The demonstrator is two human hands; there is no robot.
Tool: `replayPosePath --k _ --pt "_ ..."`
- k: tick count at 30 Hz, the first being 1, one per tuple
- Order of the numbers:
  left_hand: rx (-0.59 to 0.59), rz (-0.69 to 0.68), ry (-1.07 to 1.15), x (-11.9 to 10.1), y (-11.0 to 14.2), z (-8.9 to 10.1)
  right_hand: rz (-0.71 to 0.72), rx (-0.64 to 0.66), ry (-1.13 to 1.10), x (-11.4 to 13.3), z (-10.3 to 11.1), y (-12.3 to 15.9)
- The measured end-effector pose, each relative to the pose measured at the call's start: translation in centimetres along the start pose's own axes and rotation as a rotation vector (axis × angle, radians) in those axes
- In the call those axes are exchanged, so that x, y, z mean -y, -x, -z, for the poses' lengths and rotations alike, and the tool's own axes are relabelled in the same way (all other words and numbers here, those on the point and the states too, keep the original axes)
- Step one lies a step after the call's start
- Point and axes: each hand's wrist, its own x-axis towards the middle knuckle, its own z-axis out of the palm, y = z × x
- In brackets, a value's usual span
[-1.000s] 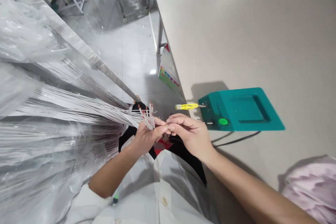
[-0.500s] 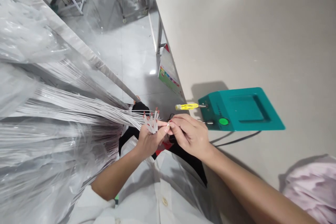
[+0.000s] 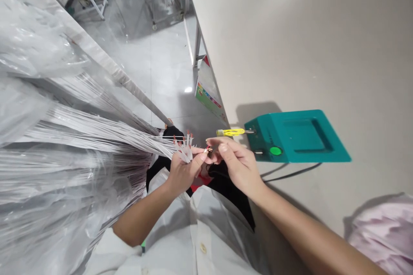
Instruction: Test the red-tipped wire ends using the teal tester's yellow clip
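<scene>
It's a wiring workshop: long white wires [image 3: 97, 125] bundled at nine o'clock, a wheeled metal rack [image 3: 151, 0] standing at eleven, and there, at three, a teal push-button device [image 3: 301, 135] on the pale surface [image 3: 300, 47]

1 camera (head-worn) looks down at left hand [image 3: 183, 171] and right hand [image 3: 241, 166]

Indistinct bit [image 3: 209, 149] at left fingers [image 3: 199, 160], perhaps wire ends

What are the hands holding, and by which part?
The left hand holds white wires near their reddish ends, and a small coppery bit shows at its thumb tip. Whether the right hand grips anything cannot be told.
</scene>
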Motion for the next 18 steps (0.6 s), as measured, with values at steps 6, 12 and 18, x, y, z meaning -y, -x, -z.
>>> replayPosePath --k 6,12,18 --pt "0.015 0.013 -0.063 -0.4 0.1 -0.2 0.29 0.047 0.313 -0.4 0.5 -0.1" --pt "-0.035 -0.069 -0.228 -0.1 0.1 -0.1 0.82 0.056 1.046 -0.2 1.9 -0.5" --pt "-0.152 -0.187 -0.404 1.9 0.2 0.1 0.32 0.081 0.58 0.5 0.7 -0.4"
